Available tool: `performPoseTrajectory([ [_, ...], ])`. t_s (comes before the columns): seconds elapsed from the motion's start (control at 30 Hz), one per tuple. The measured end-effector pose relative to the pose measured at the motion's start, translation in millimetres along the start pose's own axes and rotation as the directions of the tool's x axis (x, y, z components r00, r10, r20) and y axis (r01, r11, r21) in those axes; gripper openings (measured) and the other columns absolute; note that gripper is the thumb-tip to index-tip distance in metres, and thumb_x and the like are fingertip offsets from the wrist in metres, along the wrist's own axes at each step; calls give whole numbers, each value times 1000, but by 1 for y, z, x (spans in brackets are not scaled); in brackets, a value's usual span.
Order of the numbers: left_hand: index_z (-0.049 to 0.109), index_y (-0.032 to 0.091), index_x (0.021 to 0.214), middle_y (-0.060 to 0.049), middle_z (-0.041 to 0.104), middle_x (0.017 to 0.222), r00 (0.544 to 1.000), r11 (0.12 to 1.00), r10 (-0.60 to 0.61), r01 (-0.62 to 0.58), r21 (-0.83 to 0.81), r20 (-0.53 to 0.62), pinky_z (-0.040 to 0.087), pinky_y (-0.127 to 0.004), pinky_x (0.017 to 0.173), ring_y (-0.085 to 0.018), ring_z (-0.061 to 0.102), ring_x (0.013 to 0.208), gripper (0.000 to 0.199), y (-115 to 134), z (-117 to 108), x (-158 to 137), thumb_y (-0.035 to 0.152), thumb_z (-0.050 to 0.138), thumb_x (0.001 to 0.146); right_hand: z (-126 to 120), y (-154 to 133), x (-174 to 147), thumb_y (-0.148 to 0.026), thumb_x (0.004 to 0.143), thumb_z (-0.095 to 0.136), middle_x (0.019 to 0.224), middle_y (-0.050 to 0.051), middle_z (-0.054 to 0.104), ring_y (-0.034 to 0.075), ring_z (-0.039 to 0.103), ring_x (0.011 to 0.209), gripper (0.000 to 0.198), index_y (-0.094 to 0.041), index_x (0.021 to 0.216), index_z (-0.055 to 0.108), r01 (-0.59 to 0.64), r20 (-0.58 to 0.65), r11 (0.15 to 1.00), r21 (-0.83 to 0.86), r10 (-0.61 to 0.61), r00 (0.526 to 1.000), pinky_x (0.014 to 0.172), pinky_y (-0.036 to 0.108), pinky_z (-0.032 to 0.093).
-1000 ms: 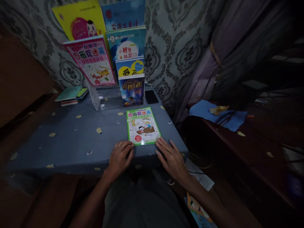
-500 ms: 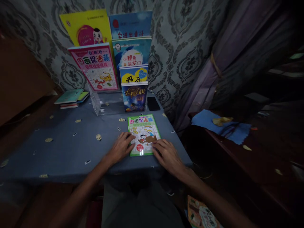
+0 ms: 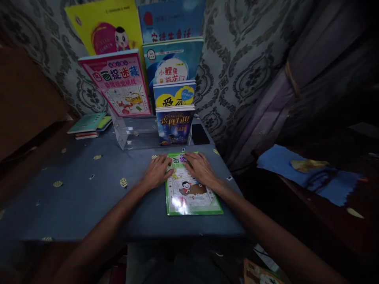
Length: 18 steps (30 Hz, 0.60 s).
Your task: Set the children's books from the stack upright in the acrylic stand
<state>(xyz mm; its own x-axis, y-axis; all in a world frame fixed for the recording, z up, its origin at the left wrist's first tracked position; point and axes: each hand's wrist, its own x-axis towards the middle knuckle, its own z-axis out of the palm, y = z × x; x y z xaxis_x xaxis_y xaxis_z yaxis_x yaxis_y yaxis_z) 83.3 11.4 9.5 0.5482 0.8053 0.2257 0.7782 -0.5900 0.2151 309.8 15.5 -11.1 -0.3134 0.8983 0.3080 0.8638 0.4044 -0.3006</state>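
A green-bordered picture book (image 3: 192, 197) lies flat and closed near the front right of the cloth-covered table (image 3: 97, 205). On its upper left edge rests my left hand (image 3: 156, 171), fingers spread and thumb over the cover. My right hand (image 3: 199, 169) lies across the upper right of the cover with its fingers stretched out, hiding part of the title. Neither hand grips the book. Just behind it stands a clear acrylic book rack (image 3: 139, 136), with a dark blue book (image 3: 174, 128) at the front and a pink picture book (image 3: 126, 86) on its left.
Further books, yellow (image 3: 103, 23) and teal (image 3: 174, 59), fill the rack. A black phone (image 3: 200, 134) lies right of it, and a small book stack (image 3: 87, 126) to the left. A blue cloth (image 3: 278, 157) lies on a dark surface at right. Another book (image 3: 260, 274) is below the table.
Both hands have slid up from the book's lower half to its top, the right one now covering part of the title. The camera view has moved closer.
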Motion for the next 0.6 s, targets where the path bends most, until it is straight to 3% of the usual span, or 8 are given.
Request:
performPoseTrajectory([
  [0.2, 56, 21, 112, -14, 58, 144, 998, 999, 16, -19, -44, -65, 41, -50, 112, -29, 50, 138, 16, -10, 11, 1, 31, 55, 100, 2, 25, -7, -30, 101, 45, 141, 14, 66, 28, 59, 134, 38, -19, 129, 68, -113, -57, 993, 37, 115, 992, 115, 53, 39],
  [0.6, 56, 22, 111, -13, 56, 146, 1000, 997, -5, 4, -83, -13, 40, -49, 114, -28, 48, 141, 16, -10, 7, 2, 33, 53, 101, 5, 35, -4, -31, 98, 49, 139, 14, 67, 29, 60, 131, 39, -18, 128, 70, -156, -90, 984, 87, 163, 982, 113, 50, 42],
])
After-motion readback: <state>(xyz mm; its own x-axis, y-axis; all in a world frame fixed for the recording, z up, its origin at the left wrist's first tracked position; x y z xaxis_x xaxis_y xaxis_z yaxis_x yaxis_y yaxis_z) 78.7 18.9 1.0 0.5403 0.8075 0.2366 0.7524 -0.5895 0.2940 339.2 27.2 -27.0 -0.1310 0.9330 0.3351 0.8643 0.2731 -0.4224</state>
